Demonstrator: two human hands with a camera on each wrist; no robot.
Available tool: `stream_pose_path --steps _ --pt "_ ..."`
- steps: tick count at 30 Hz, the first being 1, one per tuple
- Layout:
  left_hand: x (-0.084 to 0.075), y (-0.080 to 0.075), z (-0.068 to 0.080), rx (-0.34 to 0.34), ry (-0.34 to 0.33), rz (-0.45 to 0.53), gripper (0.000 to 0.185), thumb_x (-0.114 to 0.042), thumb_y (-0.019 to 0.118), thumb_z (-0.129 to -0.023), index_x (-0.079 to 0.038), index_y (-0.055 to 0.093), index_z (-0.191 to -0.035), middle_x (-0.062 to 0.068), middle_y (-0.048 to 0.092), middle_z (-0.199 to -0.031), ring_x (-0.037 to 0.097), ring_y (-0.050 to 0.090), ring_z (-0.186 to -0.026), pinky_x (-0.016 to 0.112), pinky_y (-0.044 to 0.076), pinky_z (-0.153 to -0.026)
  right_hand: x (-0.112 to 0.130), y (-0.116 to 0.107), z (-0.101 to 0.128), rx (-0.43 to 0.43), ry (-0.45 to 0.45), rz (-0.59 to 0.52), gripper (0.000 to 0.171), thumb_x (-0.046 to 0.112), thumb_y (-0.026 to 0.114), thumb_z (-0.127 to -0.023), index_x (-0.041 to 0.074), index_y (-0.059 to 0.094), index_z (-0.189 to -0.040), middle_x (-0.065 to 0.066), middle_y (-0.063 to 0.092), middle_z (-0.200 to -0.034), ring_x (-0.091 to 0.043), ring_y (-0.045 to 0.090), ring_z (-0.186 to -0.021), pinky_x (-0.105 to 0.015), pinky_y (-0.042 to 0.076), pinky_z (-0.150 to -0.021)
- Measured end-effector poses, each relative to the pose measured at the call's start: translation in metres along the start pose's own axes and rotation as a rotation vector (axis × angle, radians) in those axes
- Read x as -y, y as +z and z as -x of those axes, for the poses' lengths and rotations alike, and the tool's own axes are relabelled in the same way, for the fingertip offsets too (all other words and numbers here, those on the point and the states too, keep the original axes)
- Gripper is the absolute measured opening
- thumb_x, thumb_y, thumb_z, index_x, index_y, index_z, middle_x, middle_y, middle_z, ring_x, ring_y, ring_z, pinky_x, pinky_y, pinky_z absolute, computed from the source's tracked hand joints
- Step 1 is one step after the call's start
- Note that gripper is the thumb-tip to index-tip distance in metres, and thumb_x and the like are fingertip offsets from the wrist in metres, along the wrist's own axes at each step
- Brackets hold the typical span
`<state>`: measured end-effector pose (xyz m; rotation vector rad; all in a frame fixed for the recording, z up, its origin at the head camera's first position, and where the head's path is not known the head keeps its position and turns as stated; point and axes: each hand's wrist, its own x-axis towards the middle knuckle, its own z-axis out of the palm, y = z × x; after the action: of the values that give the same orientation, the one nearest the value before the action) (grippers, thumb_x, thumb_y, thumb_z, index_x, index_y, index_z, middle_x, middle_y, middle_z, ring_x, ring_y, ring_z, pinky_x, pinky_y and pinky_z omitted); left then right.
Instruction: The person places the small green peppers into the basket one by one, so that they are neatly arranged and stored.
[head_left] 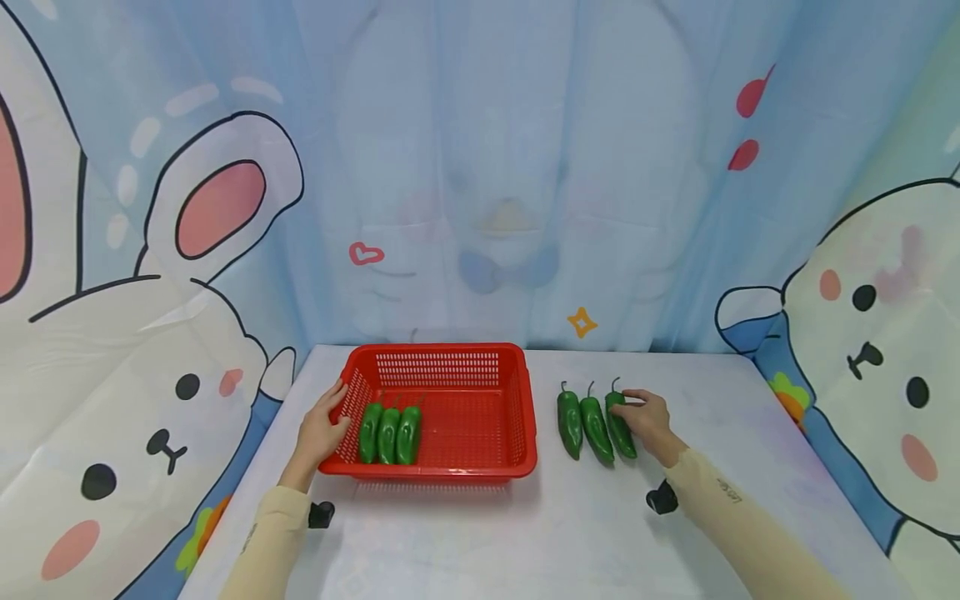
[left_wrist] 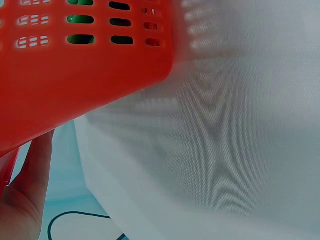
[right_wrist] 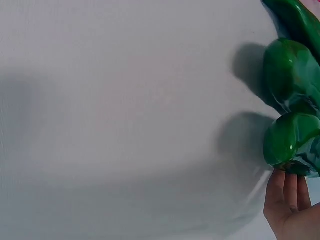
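Head view, from the left: the left hand (head_left: 324, 429) rests against the outer left wall of the red basket (head_left: 438, 472), fingers curved along the rim; whether they truly clasp it cannot be told. The left wrist view shows only a thumb laid beside the basket's slotted wall, with green showing through the holes. Inside, three green peppers (head_left: 389, 434) lie side by side against the left wall, touching one another.

Right of the basket, three more peppers lie in a row on the white table (head_left: 570, 542), stems pointing away from the person. The right hand (head_left: 651, 423) touches the rightmost pepper (head_left: 620, 425), fingertips on its upper part near the stem; the fingers look lightly bent, but a closed pinch is not plain. The right wrist view shows fingertips (right_wrist: 286, 186) just at that pepper's glossy end.

Risks, as a judgement: the smooth, tapered pepper could slip from a shallow fingertip hold, or nudge the middle pepper (head_left: 597, 430) lying just beside it. The light basket could slide if the steadying hand pushes sideways.
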<state>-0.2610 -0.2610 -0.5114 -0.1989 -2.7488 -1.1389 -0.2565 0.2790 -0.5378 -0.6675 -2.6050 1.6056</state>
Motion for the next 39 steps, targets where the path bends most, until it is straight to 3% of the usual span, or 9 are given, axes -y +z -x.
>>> stream_pose_path --steps 5,10,15,18,28,34,39 --pt "0.002 -0.001 0.003 -0.004 0.002 -0.003 0.061 0.004 0.054 -0.088 0.001 0.042 -0.148 0.014 0.034 -0.157 0.038 0.032 -0.142 0.048 0.040 -0.094 0.006 -0.010 0.000 0.009 -0.004 -0.033 0.060 0.014 0.063 -0.090 -0.009 0.043 -0.142 -0.037 0.047 -0.136 -0.044 0.054 -0.121 -0.044 0.052 -0.090" --pt "0.003 -0.002 0.005 0.000 -0.005 -0.008 0.061 0.002 0.053 -0.088 0.000 0.041 -0.148 0.015 0.032 -0.158 0.039 0.031 -0.142 0.046 0.040 -0.087 0.017 -0.019 0.003 0.036 0.011 -0.104 0.062 0.014 0.061 -0.092 -0.009 0.039 -0.145 -0.037 0.045 -0.138 -0.043 0.053 -0.122 -0.050 0.047 -0.096" --pt "0.005 -0.003 0.005 0.014 -0.020 -0.005 0.062 0.002 0.053 -0.089 -0.001 0.040 -0.149 0.013 0.032 -0.158 0.037 0.031 -0.142 0.043 0.039 -0.085 0.029 -0.026 0.008 0.047 0.011 -0.162 0.060 0.012 0.060 -0.093 -0.009 0.038 -0.145 -0.035 0.048 -0.137 -0.030 0.062 -0.106 -0.052 0.046 -0.096" --pt "0.004 -0.003 0.004 0.012 -0.013 -0.008 0.061 0.002 0.053 -0.089 0.001 0.041 -0.149 0.014 0.032 -0.158 0.038 0.031 -0.142 0.044 0.040 -0.086 0.037 -0.031 0.010 0.058 0.007 -0.202 0.061 0.012 0.059 -0.094 -0.009 0.037 -0.146 -0.032 0.053 -0.133 -0.022 0.064 -0.098 -0.052 0.046 -0.096" --pt "0.001 -0.002 0.001 0.036 -0.013 0.003 0.061 0.002 0.053 -0.090 0.000 0.039 -0.150 0.013 0.029 -0.160 0.038 0.029 -0.143 0.046 0.040 -0.091 0.064 -0.046 0.019 0.088 0.044 -0.312 0.063 0.013 0.059 -0.094 -0.005 0.035 -0.149 -0.012 0.061 -0.113 -0.024 0.064 -0.100 -0.053 0.045 -0.098" --pt "-0.002 -0.002 0.001 0.029 -0.002 0.007 0.061 0.003 0.053 -0.090 0.000 0.039 -0.149 0.014 0.030 -0.159 0.038 0.029 -0.143 0.045 0.040 -0.089 0.077 -0.042 0.023 0.124 0.049 -0.350 0.062 0.013 0.059 -0.095 -0.003 0.035 -0.150 -0.009 0.060 -0.114 -0.025 0.063 -0.103 -0.053 0.044 -0.100" --pt "-0.001 -0.001 0.001 0.016 0.009 0.004 0.061 0.003 0.054 -0.089 0.001 0.040 -0.149 0.014 0.031 -0.159 0.038 0.029 -0.143 0.046 0.040 -0.091 0.089 -0.029 0.025 0.137 0.028 -0.361 0.062 0.012 0.059 -0.094 -0.003 0.036 -0.149 -0.010 0.059 -0.114 -0.019 0.065 -0.095 -0.052 0.044 -0.099"
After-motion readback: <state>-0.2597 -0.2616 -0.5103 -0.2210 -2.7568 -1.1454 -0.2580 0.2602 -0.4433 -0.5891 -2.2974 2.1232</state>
